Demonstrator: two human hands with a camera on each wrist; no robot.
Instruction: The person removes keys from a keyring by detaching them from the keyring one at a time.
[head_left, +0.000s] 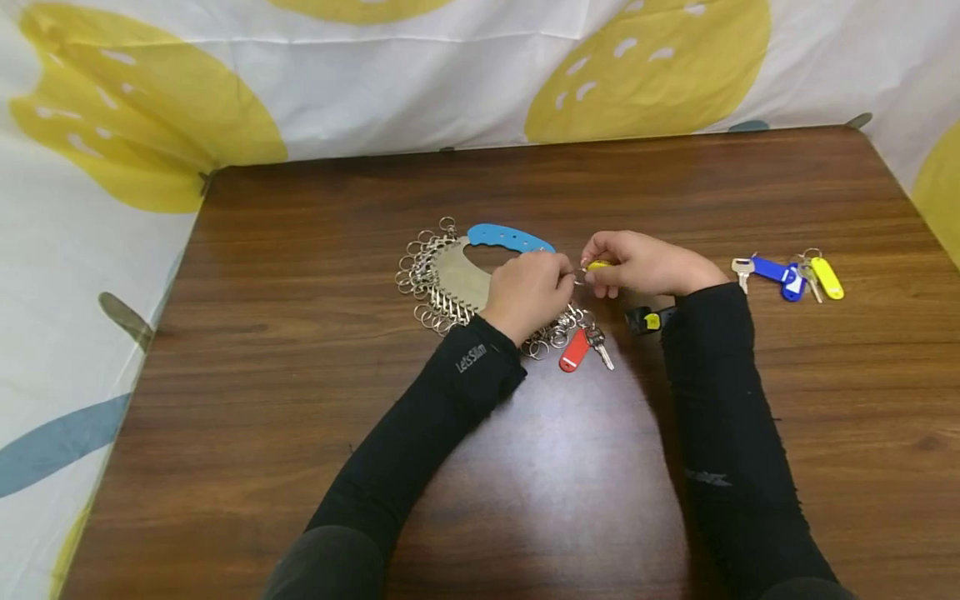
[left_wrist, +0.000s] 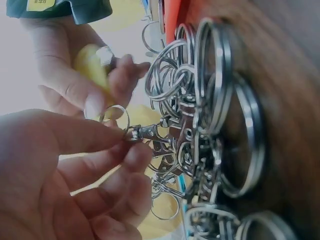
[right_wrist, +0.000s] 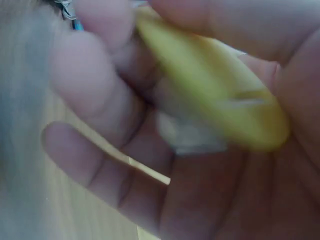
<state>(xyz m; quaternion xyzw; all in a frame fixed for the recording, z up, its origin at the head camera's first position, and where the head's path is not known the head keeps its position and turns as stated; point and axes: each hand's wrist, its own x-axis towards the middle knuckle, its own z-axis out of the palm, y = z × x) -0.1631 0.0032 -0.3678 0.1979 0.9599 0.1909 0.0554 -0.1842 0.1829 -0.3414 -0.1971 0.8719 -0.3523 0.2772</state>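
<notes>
A metal key-holder plate (head_left: 459, 275) with a blue handle (head_left: 502, 237) lies mid-table, its curved edge lined with clips and split rings. My left hand (head_left: 527, 292) reaches over its right side, thumb and finger pinching a small metal clip (left_wrist: 146, 132) by a split ring (left_wrist: 127, 116). Close to its fingertips, my right hand (head_left: 647, 262) holds a yellow key tag (right_wrist: 210, 85) between thumb and fingers. A blurred silvery key part (right_wrist: 187, 135) shows beneath that tag. Below the hands, a red key tag (head_left: 575, 350) and a key (head_left: 601, 348) lie by the plate's rings.
Right of my right hand, blue key tags (head_left: 770, 268), another yellow key tag (head_left: 827, 277) and several keys lie on the wooden table (head_left: 300, 433). A dark wrist device (head_left: 645, 320) sits at my right wrist. Patterned cloth (head_left: 450, 92) hangs behind the table.
</notes>
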